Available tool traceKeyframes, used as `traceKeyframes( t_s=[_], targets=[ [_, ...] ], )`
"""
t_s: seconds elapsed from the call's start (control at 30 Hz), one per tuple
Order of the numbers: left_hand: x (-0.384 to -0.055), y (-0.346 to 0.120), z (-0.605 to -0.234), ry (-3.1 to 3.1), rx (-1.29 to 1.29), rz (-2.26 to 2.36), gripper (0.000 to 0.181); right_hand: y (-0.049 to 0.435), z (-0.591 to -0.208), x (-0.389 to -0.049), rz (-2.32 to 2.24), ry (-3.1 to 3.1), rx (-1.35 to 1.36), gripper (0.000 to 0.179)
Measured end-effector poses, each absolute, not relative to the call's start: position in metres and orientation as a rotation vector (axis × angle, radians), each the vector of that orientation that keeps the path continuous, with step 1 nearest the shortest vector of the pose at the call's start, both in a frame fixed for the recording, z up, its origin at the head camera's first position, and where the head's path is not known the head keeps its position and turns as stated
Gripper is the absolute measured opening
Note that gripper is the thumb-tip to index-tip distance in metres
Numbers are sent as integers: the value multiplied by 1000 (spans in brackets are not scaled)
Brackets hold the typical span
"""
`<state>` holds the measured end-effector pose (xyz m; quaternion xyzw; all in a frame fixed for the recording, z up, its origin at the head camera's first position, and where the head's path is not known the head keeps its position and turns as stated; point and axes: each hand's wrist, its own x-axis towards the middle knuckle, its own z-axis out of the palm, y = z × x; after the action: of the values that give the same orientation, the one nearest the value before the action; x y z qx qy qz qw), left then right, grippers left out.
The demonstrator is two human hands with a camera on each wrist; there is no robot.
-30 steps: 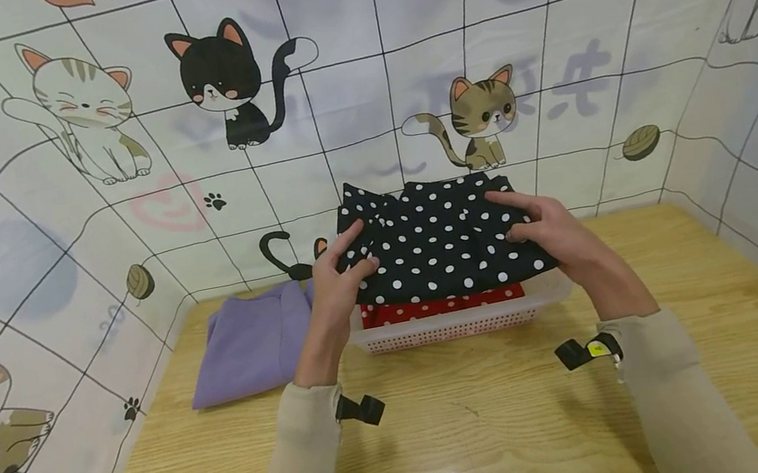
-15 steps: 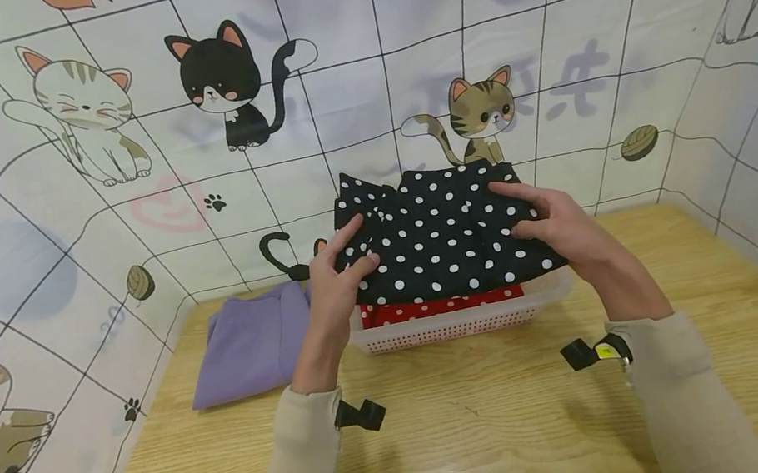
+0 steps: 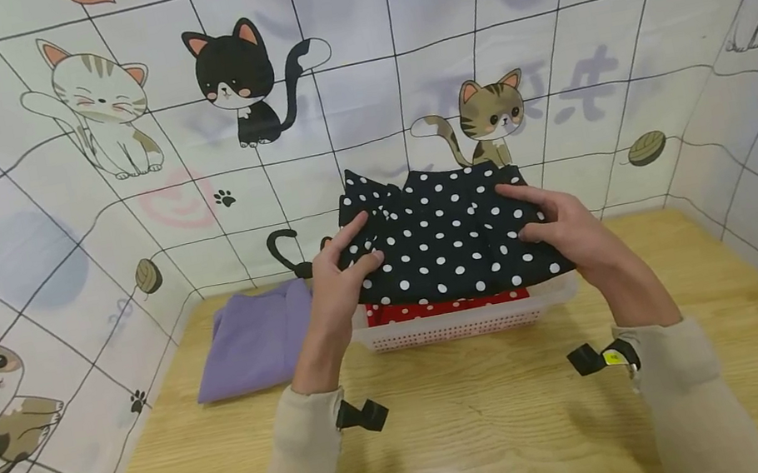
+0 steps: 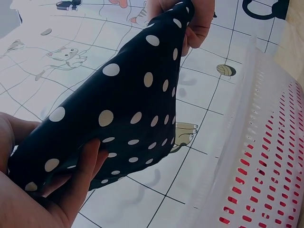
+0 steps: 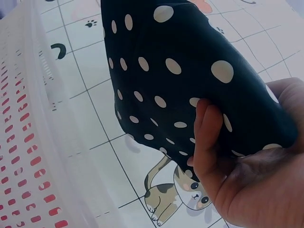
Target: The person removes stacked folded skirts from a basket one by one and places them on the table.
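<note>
A folded black cloth with white polka dots [image 3: 440, 238] is held up by both hands above a white perforated basket [image 3: 457, 331]. My left hand [image 3: 337, 282] grips its left side, thumb on the near face; in the left wrist view, fingers [image 4: 88, 166] curl against the cloth. At the cloth's right side my right hand [image 3: 568, 228] grips it the same way, and the right wrist view shows its fingers [image 5: 206, 137] bent around the fabric. Inside the basket lies a red cloth with white dots [image 3: 437, 308], mostly hidden by the black one.
To the basket's left, a folded purple cloth [image 3: 256, 342] lies on the wooden table [image 3: 473, 423]. Behind the table hangs a white grid-patterned sheet [image 3: 356, 105] printed with cats, which also covers both sides.
The black dotted cloth has risen slightly, and my right hand has shifted a little to the right with its edge. The head view has turned slightly. Both hands keep their hold.
</note>
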<state>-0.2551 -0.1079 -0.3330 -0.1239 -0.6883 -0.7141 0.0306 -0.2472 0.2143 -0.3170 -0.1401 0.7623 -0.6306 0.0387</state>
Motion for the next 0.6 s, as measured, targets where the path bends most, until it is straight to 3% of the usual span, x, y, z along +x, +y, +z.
traceKeyframes(
  t_s=[0.6],
  targets=[
    [-244, -109, -322, -2137, -420, -2239, 58, 217, -315, -237, -1960, 2358, -458, 68]
  ],
)
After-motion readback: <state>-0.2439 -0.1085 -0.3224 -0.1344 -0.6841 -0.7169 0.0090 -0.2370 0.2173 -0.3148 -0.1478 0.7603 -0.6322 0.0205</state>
